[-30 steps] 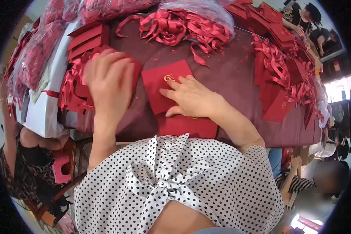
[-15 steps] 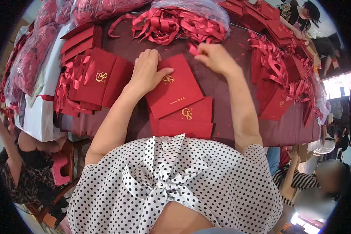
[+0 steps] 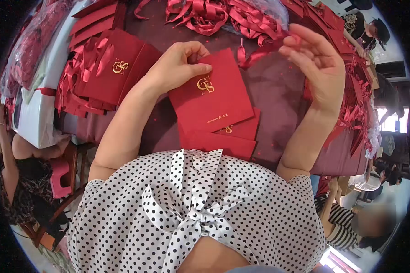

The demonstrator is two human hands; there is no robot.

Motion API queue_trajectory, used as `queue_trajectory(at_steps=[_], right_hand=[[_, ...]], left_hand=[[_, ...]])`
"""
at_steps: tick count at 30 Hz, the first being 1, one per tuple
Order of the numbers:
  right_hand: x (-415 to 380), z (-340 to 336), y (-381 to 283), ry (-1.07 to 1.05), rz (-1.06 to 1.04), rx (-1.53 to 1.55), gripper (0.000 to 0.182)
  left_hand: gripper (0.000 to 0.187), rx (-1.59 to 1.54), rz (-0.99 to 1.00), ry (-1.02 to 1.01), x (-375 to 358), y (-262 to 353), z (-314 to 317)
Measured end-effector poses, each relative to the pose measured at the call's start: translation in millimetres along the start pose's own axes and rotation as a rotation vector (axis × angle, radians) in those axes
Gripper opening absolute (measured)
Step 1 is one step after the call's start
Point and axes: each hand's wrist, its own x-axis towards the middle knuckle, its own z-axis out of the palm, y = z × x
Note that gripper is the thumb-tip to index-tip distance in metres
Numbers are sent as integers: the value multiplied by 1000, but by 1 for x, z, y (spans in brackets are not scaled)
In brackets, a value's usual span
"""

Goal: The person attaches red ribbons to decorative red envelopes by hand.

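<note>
My left hand pinches the top left edge of a red bag with a gold logo, thumb on its front. Under that bag, near my body, lie more red bags. Up to the right, my right hand holds a red ribbon between thumb and fingers; the ribbon hangs in a curve toward the top of the held bag. Beyond it sits a heap of loose red ribbons.
Ribboned red bags stand at the left, beside a white box. More bags and ribbons are piled at the right. People sit on both sides, one in a striped top.
My right hand has moved right, drawing a ribbon away from the heap. My left hand now grips the bag's edge, which is lifted and turned slightly.
</note>
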Motion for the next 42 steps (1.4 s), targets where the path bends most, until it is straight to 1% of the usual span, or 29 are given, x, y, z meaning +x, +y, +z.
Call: queue_trajectory(at_steps=[1,2,3,4,6,7,9,10,11,13,14,16,17,19,22,23,25,28,32,35,37,38,40,41,42], right_hand=[[-1,2,3,-8,26,-5,26],[-1,8,2,17,74,-166,24],[-1,14,2,43,122,-327,21],[3,17,6,-12,-94,-509,16],[5,25,14,-101,-307,-688,14],[4,32,18,-118,-292,-636,11],[0,43,19,-168,-114,-613,14],[-1,49,26,-146,-28,-479,16],[-2,54,27,-149,-26,-480,16],[-2,58,29,-169,176,-442,16],[-2,58,31,-174,179,-443,16],[-1,58,36,-279,-3,-603,15],[-2,58,34,-286,-1,-604,15],[-2,60,27,-288,34,-619,14],[-4,61,29,-310,-3,-643,13],[-4,62,31,-311,-3,-644,13],[-5,65,36,-275,-79,-700,11],[-5,66,42,-254,-111,-704,10],[-7,70,41,-255,-128,-730,8],[-11,75,41,-258,-131,-818,8],[-14,80,38,-284,-148,-961,6],[-16,82,36,-283,-147,-961,6],[-19,86,33,-358,-218,-1162,7],[-20,89,34,-352,-218,-1162,7],[-22,94,36,-340,-239,-1203,8]], left_hand=[[11,-28,-5,-8,0,1,0],[11,-32,-7,-8,-1,3,0],[10,-111,-37,-5,-3,7,1],[10,-191,-66,-2,-4,9,2],[10,-167,-48,-6,-3,8,2],[10,-142,-27,-10,-4,8,1],[10,-184,-47,-20,-6,9,2],[10,-223,-62,-31,-6,9,1],[10,-226,-64,-30,-6,9,1],[12,-189,-13,-40,-6,8,-1],[12,-193,-15,-39,-6,8,-2],[14,-225,12,-119,-6,7,-5],[14,-231,10,-116,-6,5,-7],[15,-259,13,-214,-5,3,-10],[14,-311,2,-228,-7,4,-7],[14,-312,3,-227,-7,4,-6],[12,-294,-6,-183,-7,4,-5],[12,-304,16,-154,-5,1,-6],[11,-282,29,-129,-6,2,-5],[10,-237,-21,-82,-7,4,0],[10,-136,32,-77,-6,3,2],[10,-135,32,-78,-7,4,5],[11,142,114,25,-10,5,11],[12,255,204,110,-10,-4,15],[12,260,204,105,-11,-2,17]])
